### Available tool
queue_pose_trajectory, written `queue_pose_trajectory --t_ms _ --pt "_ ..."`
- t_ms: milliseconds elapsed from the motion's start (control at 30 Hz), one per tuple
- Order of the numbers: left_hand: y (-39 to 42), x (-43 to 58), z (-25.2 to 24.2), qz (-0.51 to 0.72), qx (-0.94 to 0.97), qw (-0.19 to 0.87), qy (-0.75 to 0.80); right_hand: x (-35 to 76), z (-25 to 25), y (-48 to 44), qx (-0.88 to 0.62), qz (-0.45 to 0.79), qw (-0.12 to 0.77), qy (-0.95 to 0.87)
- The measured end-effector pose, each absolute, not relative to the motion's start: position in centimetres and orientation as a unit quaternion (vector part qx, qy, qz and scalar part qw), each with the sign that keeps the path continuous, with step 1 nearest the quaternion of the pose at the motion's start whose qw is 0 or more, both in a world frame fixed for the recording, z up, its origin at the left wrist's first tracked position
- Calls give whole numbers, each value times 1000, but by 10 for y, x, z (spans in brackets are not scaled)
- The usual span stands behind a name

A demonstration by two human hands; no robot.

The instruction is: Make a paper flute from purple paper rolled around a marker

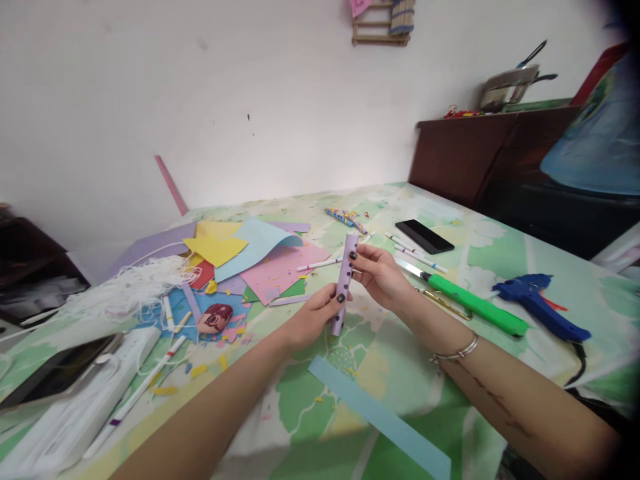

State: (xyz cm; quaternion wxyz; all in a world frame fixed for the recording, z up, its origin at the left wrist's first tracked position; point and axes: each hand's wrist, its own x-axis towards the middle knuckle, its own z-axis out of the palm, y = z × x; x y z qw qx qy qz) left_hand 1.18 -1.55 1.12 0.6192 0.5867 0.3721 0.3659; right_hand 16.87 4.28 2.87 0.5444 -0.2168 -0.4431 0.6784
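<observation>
A rolled purple paper tube (345, 280) with dark dots stands nearly upright above the table, held by both hands. My left hand (313, 320) grips its lower part, thumb across the front. My right hand (379, 270) pinches the upper part with thumb and fingers; a bangle sits on that wrist. A light blue paper strip (380, 417) lies flat on the table just below my hands.
Coloured paper sheets (260, 257), scraps and white string (135, 280) pile at the left. Pens (415, 257), a black phone (424, 236), a green-handled knife (470, 305) and a blue glue gun (537, 308) lie to the right. A dark cabinet (470, 153) stands behind.
</observation>
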Motion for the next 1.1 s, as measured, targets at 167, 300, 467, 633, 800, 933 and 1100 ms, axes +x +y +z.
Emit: queue_pose_trajectory --t_ms 167,300,467,633,800,933,1100 --pt "-18 14 11 339 582 656 341 168 28 41 -196 690 525 -457" --pt "-23 18 12 327 559 690 324 168 29 40 -192 685 508 -486" --pt "-26 20 13 334 522 713 329 168 31 39 -181 659 515 -517" --pt "-26 20 12 310 520 732 313 166 30 40 -210 642 536 -506" --pt "-25 21 10 311 508 751 285 164 29 40 -224 633 564 -481" --pt "-24 19 11 317 490 758 292 163 29 40 -200 618 585 -486" --pt "-23 16 13 333 458 779 269 162 27 41 -195 594 585 -517"
